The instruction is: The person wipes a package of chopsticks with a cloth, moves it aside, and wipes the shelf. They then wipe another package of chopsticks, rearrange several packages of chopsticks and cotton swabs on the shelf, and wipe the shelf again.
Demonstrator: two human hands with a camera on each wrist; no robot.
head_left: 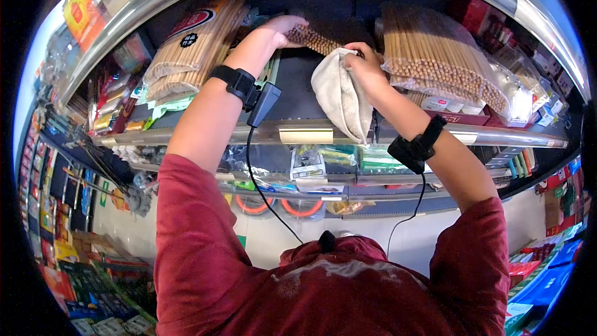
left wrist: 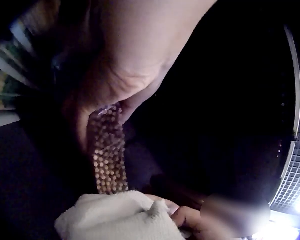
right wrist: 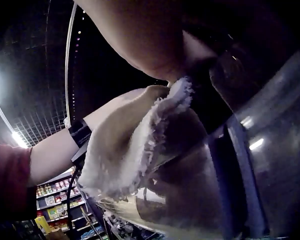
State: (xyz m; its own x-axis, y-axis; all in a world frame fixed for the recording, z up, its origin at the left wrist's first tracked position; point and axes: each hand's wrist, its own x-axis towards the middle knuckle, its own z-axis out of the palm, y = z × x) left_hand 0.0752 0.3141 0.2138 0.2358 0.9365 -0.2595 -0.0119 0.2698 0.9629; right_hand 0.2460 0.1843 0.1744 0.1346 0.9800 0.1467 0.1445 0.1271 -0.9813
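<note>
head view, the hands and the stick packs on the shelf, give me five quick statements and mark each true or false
1. The left hand grips a bundle of sticks. True.
2. The right hand holds a cloth. True.
3. That cloth is bright red. False: it is off-white.
4. A labelled stick pack lies left of the hands. True.
5. Nothing lies right of the hands. False: another large pack lies there.
</note>
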